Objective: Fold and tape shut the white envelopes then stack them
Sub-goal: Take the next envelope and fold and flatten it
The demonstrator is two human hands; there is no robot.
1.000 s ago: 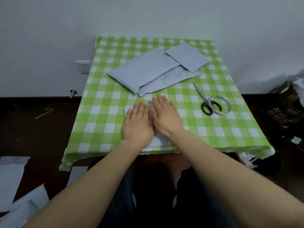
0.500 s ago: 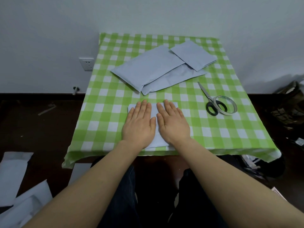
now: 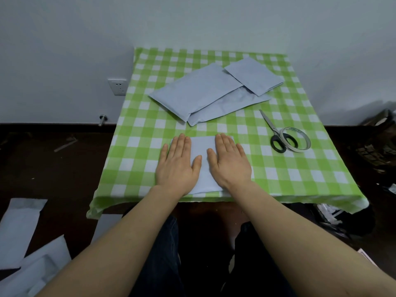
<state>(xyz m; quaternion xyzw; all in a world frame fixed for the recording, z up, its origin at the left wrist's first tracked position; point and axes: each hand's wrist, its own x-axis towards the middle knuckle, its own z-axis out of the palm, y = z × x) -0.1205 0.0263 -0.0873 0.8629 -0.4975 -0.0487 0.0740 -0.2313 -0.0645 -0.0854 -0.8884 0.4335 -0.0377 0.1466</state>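
Both hands flat on one envelope (image 3: 203, 152), centre of the desk (image 3: 137, 146) at its near edge. Left hand (image 3: 177, 166) covers the left part, right hand (image 3: 230, 163) the right part; a strip of white paper shows between the thumbs. Grip on both: fingers straight and close together, palms down, pressing, nothing pinched or curled round. The envelope's near edge sits just short of the desk's near edge, and its far right corner peeks out past the right fingertips

Far half of desk: long envelope (image 3: 197, 91) lying diagonally, overlapping a lower envelope (image 3: 233, 102) beneath it. Short envelope (image 3: 254, 79) lies on the far right end of that pair. All three well apart from the pressed one

Right side: scissors (image 3: 276, 136), black handles near, blades pointing far-left. Tape roll (image 3: 296, 139) lies flat, overlapping the right handle loop. Both right of the right hand, not touching it

Green-white check cloth (image 3: 321, 168) covers the desk and hangs over the near edge. Wall socket (image 3: 117, 86) left of the desk. White sheets (image 3: 17, 230) on the floor, near left
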